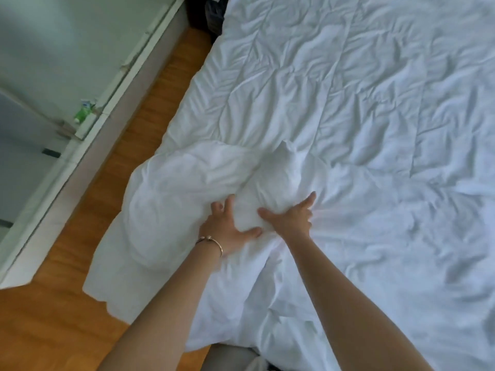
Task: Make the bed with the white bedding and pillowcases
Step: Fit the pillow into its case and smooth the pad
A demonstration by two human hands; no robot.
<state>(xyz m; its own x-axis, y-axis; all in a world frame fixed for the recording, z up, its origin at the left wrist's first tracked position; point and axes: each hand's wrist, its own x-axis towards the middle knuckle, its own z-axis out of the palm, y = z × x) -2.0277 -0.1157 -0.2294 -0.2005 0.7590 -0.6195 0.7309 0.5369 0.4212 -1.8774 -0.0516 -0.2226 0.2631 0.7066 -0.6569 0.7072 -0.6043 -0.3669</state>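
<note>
A wrinkled white duvet (348, 103) covers the bed and fills most of the view. Near its left edge the fabric is bunched into a raised lump (270, 180). My left hand (227, 226), with a thin bracelet at the wrist, holds the lump's left side, fingers curled into the cloth and thumb spread toward the right. My right hand (292, 218) grips the lump's right side, thumb pointing left and fingers dug into the fabric. A loose corner of the duvet (128, 250) hangs over the bed's left side above the floor.
A strip of wooden floor (112, 204) runs along the bed's left side. Beyond it stands a pale wall ledge (80, 135) with a small green bottle (81, 115). Dark objects (206, 14) sit at the top by the bed.
</note>
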